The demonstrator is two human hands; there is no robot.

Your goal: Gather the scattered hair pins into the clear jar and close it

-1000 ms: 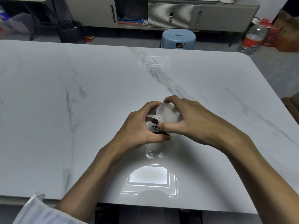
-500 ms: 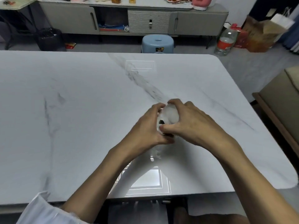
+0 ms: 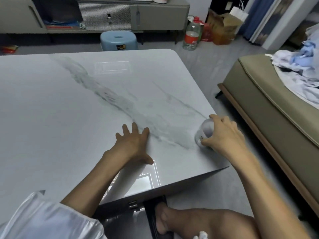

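The right hand (image 3: 224,135) grips the clear jar (image 3: 200,135) from the side, fingers curled over its top and thumb pressed on the wall low down. The jar stands on the table (image 3: 69,118), very near the right edge and not far from the front-right corner. It looks upright, but the pic is blurred there, so I cannot exclude a small tilt. A whitish lid (image 3: 206,124) seems to sit on top; whether it is fully closed I cannot tell. Through the wall shows a dark patch (image 3: 208,133), too blurred to say what it is.

The left hand (image 3: 133,145) lies flat on the table, palm down, all 5 fingers straight and spread, holding nothing. It is well apart from the jar, to the left of it.

A white sleeve (image 3: 43,219) is at bottom left, a bare knee (image 3: 207,221) below the table edge. Behind the table: 1 blue stool (image 3: 119,40), a gray cabinet (image 3: 110,18), 1 plastic bottle (image 3: 191,36) w/ red label. At right a beige sofa (image 3: 276,118) w/ clothes (image 3: 296,66) on it.
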